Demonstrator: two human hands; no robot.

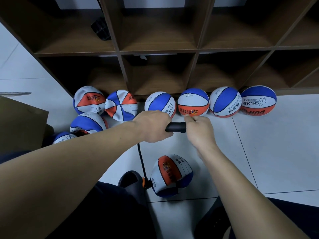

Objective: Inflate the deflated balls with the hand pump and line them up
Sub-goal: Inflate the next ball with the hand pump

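Note:
My left hand (153, 127) and my right hand (198, 128) both grip the black handle (176, 127) of the hand pump. Its black hose (140, 157) runs down to a half-deflated blue, white and orange ball (172, 175) on the floor between my feet. Several round inflated balls stand in a row against the shelf base, among them one at the left end (159, 103) and one at the right end (258, 100). Crumpled deflated balls lie at the left, such as the ones near the shelf (88, 100) (120, 105) and one closer to me (88, 123).
A dark wooden cubby shelf (160, 50) fills the back. A cardboard box (20, 121) stands at the left. A black slipper (131, 180) on my foot sits beside the pump's base. White tiled floor (259, 152) spreads to the right.

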